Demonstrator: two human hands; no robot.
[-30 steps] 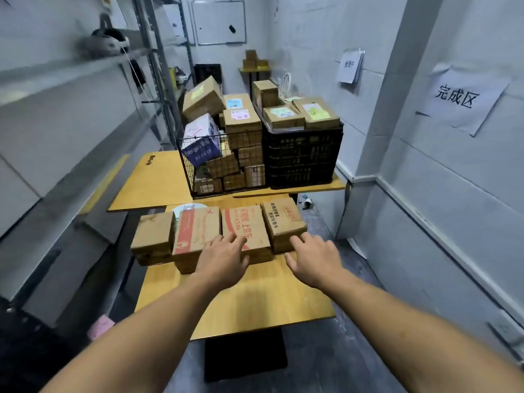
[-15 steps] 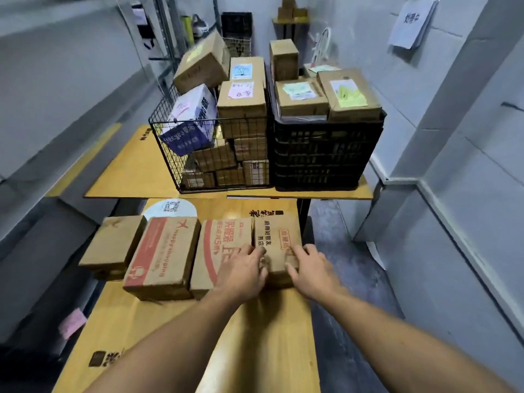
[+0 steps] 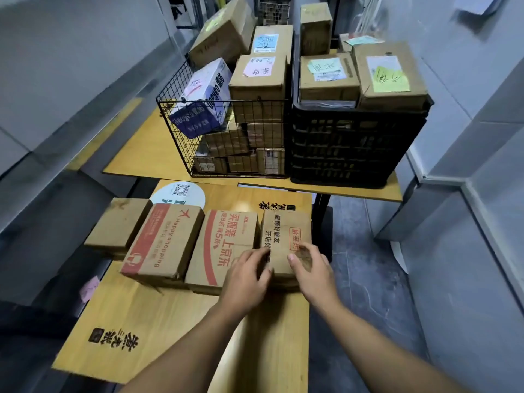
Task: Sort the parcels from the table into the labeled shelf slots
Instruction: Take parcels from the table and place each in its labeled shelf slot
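Several cardboard parcels lie in a row on the near wooden table (image 3: 158, 330). The rightmost is a small brown parcel with red and black print (image 3: 283, 236). My left hand (image 3: 246, 276) presses against its left near side and my right hand (image 3: 309, 268) lies on its right near corner, so both hands hold it between them while it rests on the table. Left of it sit a parcel with red Chinese print (image 3: 224, 245), a "Happy shopping" parcel (image 3: 164, 239) and a plain brown parcel (image 3: 119, 222).
On the far table stand a black wire basket (image 3: 175, 95) and a black plastic crate (image 3: 354, 148), both piled with labelled parcels. Grey shelving (image 3: 56, 89) runs along the left. A grey wall is close on the right.
My view has moved closer to and lower over the table. Both hands went from hovering near the parcels to closing on the rightmost one.
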